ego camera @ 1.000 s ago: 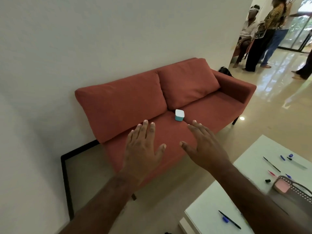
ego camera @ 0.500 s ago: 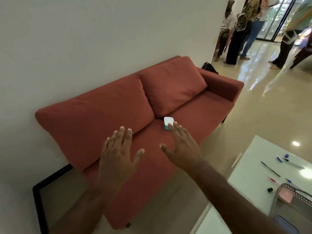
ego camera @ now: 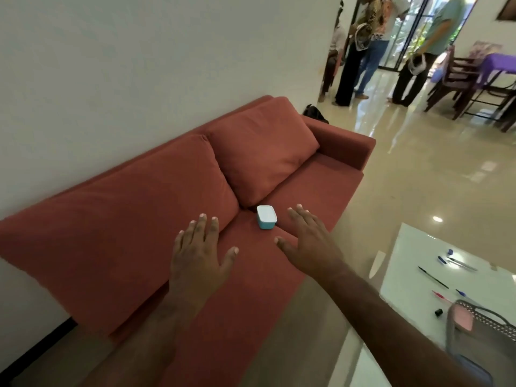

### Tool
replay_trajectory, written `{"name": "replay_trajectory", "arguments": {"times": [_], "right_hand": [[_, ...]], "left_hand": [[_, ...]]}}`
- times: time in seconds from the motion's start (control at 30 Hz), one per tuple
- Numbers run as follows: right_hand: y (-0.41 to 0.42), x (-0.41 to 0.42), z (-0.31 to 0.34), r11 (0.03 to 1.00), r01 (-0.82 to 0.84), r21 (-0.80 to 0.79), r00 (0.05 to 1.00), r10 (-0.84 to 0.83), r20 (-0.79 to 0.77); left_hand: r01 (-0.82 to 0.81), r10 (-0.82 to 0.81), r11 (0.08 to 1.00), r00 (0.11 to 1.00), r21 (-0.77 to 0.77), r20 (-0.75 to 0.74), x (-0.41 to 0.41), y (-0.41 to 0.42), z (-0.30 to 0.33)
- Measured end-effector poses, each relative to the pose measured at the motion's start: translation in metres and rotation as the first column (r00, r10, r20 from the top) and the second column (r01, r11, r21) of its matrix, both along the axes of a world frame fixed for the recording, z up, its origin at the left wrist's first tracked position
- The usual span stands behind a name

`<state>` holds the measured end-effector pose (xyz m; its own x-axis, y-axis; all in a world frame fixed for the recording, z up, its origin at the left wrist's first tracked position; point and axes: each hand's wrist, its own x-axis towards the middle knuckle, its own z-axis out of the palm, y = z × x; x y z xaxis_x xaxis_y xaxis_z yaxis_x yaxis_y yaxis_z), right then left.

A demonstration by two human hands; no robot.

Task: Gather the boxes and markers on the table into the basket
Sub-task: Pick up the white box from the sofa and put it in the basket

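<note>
Both my hands are out flat, fingers spread, holding nothing: left hand (ego camera: 198,255) and right hand (ego camera: 308,243) over the red sofa (ego camera: 139,219) seat. The small teal box with a white lid (ego camera: 266,217) sits on the seat between them, just left of my right hand's fingertips, not touching as far as I can tell. Well off to the right of my right hand is the white table (ego camera: 413,247) with pens and markers (ego camera: 432,277) scattered on it and the grey basket (ego camera: 480,317) at its near edge.
</note>
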<state>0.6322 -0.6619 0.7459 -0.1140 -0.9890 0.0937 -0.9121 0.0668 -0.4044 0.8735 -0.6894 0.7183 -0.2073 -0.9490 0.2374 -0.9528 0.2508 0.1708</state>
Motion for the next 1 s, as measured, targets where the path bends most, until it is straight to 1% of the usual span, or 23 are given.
{"name": "replay_trajectory", "arguments": {"times": [0.2, 0.33, 0.47, 0.6, 0.73, 0.93, 1.0], "right_hand": [[-0.031, -0.015, -0.007, 0.996, 0.063, 0.060, 0.998, -0.062, -0.022], [-0.066, -0.028, -0.020, 0.992, 0.089, 0.085, 0.996, -0.089, -0.006], [-0.111, -0.047, -0.044, 0.988, 0.088, 0.128, 0.996, -0.088, -0.003], [-0.173, -0.074, -0.082, 0.984, 0.058, 0.169, 0.998, -0.057, -0.012], [-0.243, -0.107, -0.131, 0.965, 0.036, 0.261, 0.999, -0.036, -0.005], [-0.335, -0.142, -0.223, 0.911, 0.039, 0.410, 0.998, -0.056, 0.028], [-0.361, -0.145, -0.256, 0.887, 0.023, 0.460, 0.999, -0.043, 0.033]], "left_hand": [[0.036, -0.035, 0.999, 0.998, 0.016, -0.043, -0.014, -0.045, -0.005], [0.050, -0.050, 0.999, 0.998, 0.022, -0.023, -0.024, -0.079, -0.010], [0.042, -0.042, 0.997, 0.999, 0.066, -0.003, -0.047, -0.119, -0.025], [0.027, -0.030, 0.991, 0.999, 0.130, 0.018, -0.084, -0.173, -0.049], [-0.017, 0.010, 0.979, 0.999, 0.201, 0.039, -0.122, -0.231, -0.082], [-0.064, 0.022, 0.932, 0.992, 0.357, 0.120, -0.168, -0.305, -0.152], [-0.073, 0.026, 0.917, 0.992, 0.393, 0.123, -0.181, -0.328, -0.179]]}}
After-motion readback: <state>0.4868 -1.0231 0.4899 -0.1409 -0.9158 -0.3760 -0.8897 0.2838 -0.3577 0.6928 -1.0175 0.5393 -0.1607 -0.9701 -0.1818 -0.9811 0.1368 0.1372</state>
